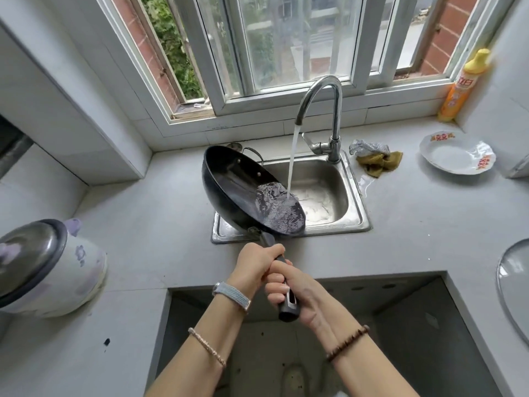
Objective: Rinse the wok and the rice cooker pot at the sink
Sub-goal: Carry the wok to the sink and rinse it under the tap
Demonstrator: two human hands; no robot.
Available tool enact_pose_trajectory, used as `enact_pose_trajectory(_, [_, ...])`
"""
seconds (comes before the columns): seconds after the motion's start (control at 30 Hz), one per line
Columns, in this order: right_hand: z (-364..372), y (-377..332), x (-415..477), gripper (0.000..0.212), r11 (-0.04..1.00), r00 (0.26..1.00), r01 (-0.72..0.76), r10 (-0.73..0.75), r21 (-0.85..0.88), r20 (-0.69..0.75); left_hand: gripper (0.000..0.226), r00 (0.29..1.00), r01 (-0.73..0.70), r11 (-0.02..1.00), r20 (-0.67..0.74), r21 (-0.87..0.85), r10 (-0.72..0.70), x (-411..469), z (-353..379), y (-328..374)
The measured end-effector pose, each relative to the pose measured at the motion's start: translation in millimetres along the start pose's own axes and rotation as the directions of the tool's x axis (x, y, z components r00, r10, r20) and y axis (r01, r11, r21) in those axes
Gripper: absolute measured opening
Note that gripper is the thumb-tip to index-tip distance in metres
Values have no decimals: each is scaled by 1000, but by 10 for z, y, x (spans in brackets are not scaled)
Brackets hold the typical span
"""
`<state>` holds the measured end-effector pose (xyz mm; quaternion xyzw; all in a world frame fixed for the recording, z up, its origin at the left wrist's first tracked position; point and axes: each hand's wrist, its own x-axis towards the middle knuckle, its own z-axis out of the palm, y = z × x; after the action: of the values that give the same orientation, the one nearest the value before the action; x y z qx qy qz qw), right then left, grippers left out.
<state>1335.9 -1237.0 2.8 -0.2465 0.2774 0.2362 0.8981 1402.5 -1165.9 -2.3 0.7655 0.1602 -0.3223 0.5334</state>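
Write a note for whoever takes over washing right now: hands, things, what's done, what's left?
Hands: left hand and right hand both grip the wok handle, left nearer the pan.
The wok: tilted over the sink, tap water running into it.
Rice cooker: lidded, on the counter at left; its pot is not visible.
Done: wok rinse under way. Left: finish it, then rinse the pot.

Bright window (pixel 286 38) daylight, soft shadows — wide-angle edge distortion

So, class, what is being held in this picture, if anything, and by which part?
The wok, by its long black handle: the left hand grips it close to the wok's body, the right hand nearer the handle's end.
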Motion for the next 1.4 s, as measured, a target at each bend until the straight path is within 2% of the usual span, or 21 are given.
enact_pose_trajectory(0.03, [-1,17,14,41,999,1000,-4,3,35,24,26,1000,-17,999,-19,45,18,5,-23,8])
enact_pose_trajectory(0.1, [1,43,45,48,995,997,-13,6,102,75,50,996,-60,988,-63,140,69,64,-79,-12])
enact_pose_trajectory(0.17, [16,63,80,41,984,991,-35,11,173,135,63,989,-93,969,-93,228,117,167,-135,-65])
enact_pose_trajectory(0.23, [31,87,123,31,968,981,-61,13,242,193,60,979,-105,941,-131,323,154,50,-170,25])
enact_pose_trajectory(0.33, [42,132,199,31,934,960,-129,33,335,276,52,958,-102,894,-198,436,206,-89,-221,138])
enact_pose_trajectory(0.5, [132,128,238,31,951,944,-144,49,273,328,49,935,-80,840,-251,536,249,-178,-308,217])
enact_pose_trajectory(0.57, [156,118,240,37,960,933,-145,53,238,355,46,915,-85,811,-276,579,293,-208,-337,251])
enact_pose_trajectory(0.67, [170,138,285,59,958,911,-174,69,228,407,35,885,-73,759,-309,647,348,-227,-401,275])
enact_pose_trajectory(0.77, [176,189,340,70,941,887,-216,77,261,456,35,869,-78,754,-326,652,372,-249,-447,275])
enact_pose_trajectory(0.9, [168,232,375,56,902,838,-281,63,329,542,32,846,-79,735,-345,674,406,-267,-447,281])
enact_pose_trajectory(1.1, [148,214,295,45,887,781,-272,-24,374,623,28,866,-73,727,-317,683,386,-236,-404,276])
enact_pose_trajectory(1.17, [127,177,259,43,896,779,-252,-36,365,626,31,878,-76,739,-306,669,367,-222,-371,266])
enact_pose_trajectory(1.27, [76,105,152,43,945,821,-151,-43,289,569,32,908,-120,779,-249,616,337,-162,-298,228])
enact_pose_trajectory(1.4, [-71,37,92,44,994,949,6,-40,110,313,57,942,-210,860,-137,465,305,-34,-162,112])
